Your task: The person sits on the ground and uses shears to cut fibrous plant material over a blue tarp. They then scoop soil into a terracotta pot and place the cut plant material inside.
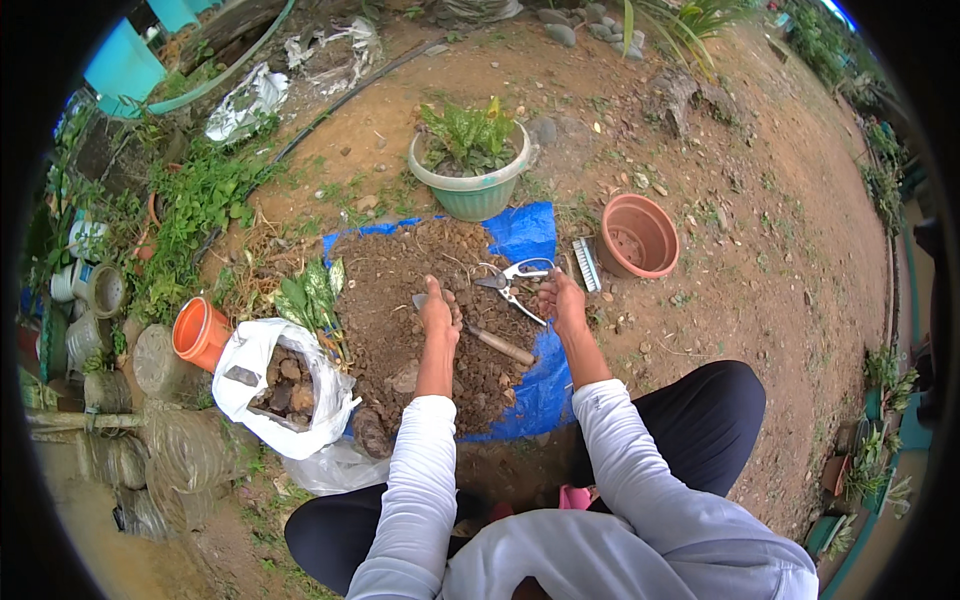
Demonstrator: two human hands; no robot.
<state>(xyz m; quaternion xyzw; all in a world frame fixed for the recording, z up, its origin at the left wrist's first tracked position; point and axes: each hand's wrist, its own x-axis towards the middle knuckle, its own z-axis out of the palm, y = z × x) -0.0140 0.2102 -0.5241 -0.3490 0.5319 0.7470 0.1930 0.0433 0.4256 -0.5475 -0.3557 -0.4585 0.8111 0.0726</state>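
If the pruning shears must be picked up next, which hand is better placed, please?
Probably the right hand: it is close beside the handle end of the pruning shears, while the left hand is over the soil, on the blade side.

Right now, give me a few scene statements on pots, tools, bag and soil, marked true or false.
1. The soil is heaped on a blue sheet. True.
2. The white bag sits left of the soil. True.
3. The shears lie inside the white bag. False: they are over the soil, close to the right hand.
4. The green pot holds a leafy plant. True.
5. The terracotta pot also holds one. False: no plant shows in it.
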